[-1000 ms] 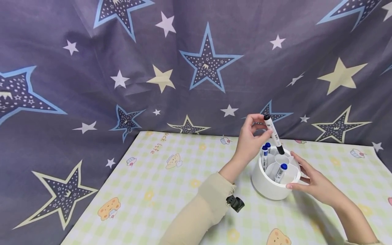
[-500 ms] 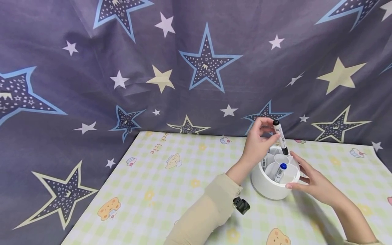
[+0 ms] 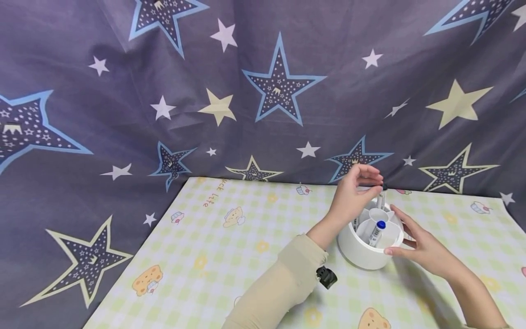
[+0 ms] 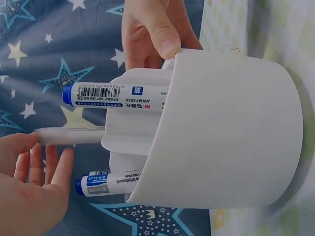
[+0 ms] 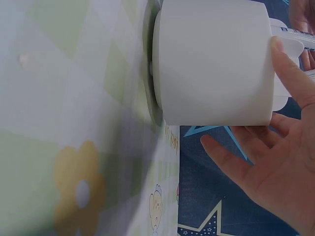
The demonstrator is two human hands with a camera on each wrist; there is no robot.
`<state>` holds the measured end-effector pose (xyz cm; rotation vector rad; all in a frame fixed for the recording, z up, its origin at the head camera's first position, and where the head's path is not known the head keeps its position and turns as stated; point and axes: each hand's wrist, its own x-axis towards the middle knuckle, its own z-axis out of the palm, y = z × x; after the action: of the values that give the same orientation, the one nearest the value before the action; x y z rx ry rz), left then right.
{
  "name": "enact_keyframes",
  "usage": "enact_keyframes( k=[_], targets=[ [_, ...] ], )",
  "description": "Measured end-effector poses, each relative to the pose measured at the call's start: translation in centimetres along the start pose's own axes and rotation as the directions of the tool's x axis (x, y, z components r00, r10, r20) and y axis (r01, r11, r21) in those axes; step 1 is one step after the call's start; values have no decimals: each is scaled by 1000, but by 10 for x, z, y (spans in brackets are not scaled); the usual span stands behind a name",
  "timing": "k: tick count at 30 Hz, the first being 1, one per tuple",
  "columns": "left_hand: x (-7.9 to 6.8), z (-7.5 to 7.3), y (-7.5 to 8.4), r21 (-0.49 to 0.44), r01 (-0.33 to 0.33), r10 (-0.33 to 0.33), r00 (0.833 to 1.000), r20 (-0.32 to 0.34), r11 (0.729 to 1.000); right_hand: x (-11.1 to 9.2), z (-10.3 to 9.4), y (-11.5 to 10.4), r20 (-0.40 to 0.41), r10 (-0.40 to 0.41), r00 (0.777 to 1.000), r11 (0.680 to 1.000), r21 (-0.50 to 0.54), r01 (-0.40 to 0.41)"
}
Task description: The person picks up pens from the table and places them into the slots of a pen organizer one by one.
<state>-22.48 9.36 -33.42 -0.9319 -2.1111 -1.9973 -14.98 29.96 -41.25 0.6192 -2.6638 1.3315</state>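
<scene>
A round white pen holder [image 3: 363, 255] with compartments stands on the table; in the left wrist view its wall [image 4: 231, 132] fills the right half. My left hand [image 3: 349, 196] pinches the top of a white whiteboard marker [image 3: 381, 201] with a black cap. That marker's lower end is down among the dividers on the far side. My right hand [image 3: 427, 251] grips the holder's right side, thumb [image 5: 290, 71] at the rim. A blue-capped marker [image 3: 376, 234] leans in the front compartment. Another blue-ended marker [image 4: 118, 95] shows in the left wrist view, while my left hand partly hides the left compartment.
A checked cloth [image 3: 230, 260] with cartoon prints covers the table. Behind it hangs a dark curtain [image 3: 263, 137] with stars, close to the table's back edge. A black device [image 3: 326, 277] sits at my left wrist.
My left hand has moved right and the black-capped marker has gone from above the holder down into it. My right hand has stayed on the holder.
</scene>
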Motion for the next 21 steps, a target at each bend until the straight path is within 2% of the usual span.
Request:
enact_keyframes(
  k=[4,8,14,21],
  targets=[
    [0,-6,2,-22,-8,8,1000,3,1000,2,1,-1,1,1,1000,1000,3,-1],
    [0,-22,4,-23,-37,37,999,-7,999,6,0,-2,13,35,999,999,-8,-35],
    [-5,-53,5,-29,-28,27,1000,-5,999,9,-2,-3,35,86,996,995,-50,-84],
    [-18,-94,4,48,-27,26,1000,14,999,11,-5,-6,38,90,995,992,-90,-86]
  ],
)
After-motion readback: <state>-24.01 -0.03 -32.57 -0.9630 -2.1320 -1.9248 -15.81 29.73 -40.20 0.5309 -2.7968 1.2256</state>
